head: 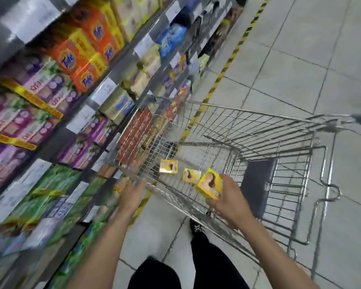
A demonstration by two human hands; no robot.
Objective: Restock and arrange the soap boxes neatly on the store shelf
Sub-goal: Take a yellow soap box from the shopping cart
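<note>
My right hand (230, 202) grips a yellow soap box (209, 185) over the near end of a wire shopping cart (258, 130). Two more yellow soap boxes lie on the cart floor, one (168, 166) farther left and one (191, 175) just beside the held box. My left hand (131, 195) reaches forward with straight fingers and holds nothing, between the cart's left rim and the shelf (77, 122). The shelf on the left is packed with boxed goods and is blurred.
Orange detergent boxes (86, 57), purple boxes (29, 109) and green packs (56, 188) fill the shelf rows. The cart's folded child seat (258, 182) stands at its near end. A yellow-black floor stripe (229, 59) runs along the shelf base. My legs (196, 263) stand on grey tile.
</note>
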